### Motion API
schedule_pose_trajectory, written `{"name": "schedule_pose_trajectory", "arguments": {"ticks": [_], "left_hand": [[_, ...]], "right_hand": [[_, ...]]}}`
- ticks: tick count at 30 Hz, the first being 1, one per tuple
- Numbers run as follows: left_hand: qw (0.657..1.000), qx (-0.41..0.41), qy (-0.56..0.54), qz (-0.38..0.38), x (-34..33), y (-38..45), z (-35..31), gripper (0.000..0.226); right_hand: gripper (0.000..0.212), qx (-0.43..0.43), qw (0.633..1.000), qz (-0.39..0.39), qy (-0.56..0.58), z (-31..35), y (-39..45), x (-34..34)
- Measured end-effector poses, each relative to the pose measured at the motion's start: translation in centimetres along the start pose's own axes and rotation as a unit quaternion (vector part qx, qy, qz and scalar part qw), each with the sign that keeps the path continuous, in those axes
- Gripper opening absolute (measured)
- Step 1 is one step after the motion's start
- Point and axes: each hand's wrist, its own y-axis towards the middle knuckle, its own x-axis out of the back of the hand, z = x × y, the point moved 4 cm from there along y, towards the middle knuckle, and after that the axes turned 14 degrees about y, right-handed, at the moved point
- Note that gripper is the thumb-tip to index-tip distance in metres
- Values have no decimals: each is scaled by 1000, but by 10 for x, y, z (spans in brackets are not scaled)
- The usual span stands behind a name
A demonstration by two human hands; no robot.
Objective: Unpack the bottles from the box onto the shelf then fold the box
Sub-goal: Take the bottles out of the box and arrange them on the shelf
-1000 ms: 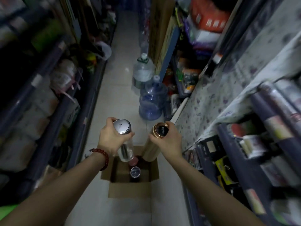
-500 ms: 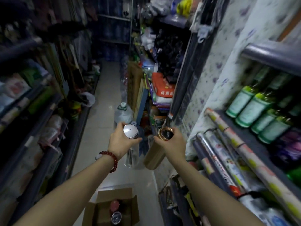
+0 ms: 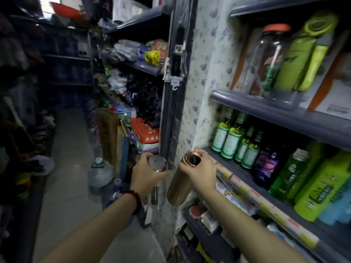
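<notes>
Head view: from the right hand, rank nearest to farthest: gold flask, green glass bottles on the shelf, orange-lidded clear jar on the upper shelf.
1. Gold flask: held in the right hand itself, below the palm.
2. Green glass bottles: on the middle shelf, up and to the right.
3. Orange-lidded clear jar: on the upper shelf, well above.
</notes>
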Motion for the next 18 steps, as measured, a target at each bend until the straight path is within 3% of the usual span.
{"name": "schedule_pose_trajectory", "arguments": {"ticks": [2,12,18], "left_hand": [[1000,-9,-17,10,-1,2,-14,64],[991,-94,-93,30,1,18,-108,74],[981,-112,-160,17,7,31,-169,77]], "right_hand": [[62,-7,1000,-21,-7,5,0,12],[41,9,994,-110,5,62,10,91],[52,49,986,-155,23,109,25,145]]}}
